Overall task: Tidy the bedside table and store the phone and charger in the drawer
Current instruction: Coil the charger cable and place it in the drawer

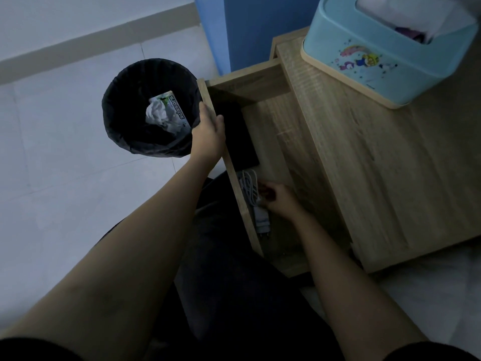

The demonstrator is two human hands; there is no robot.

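The wooden drawer (pixel 276 131) of the bedside table (pixel 377 165) stands pulled out. A black phone (pixel 240 142) lies flat inside along the drawer's front panel. Below it lies the white charger (pixel 256 204), its cable coiled and its plug pointing toward me. My left hand (pixel 208 134) grips the top edge of the drawer front (pixel 221 157), thumb inside, fingers outside. My right hand (pixel 279 200) reaches into the drawer, with its fingers on the charger cable just above the plug.
A light blue tissue box (pixel 385 53) with a cartoon print stands on the tabletop at the back right. A black-lined waste bin (pixel 148 110) holding crumpled paper and a scissors package sits on the tiled floor, left of the drawer. My dark-clothed legs are below.
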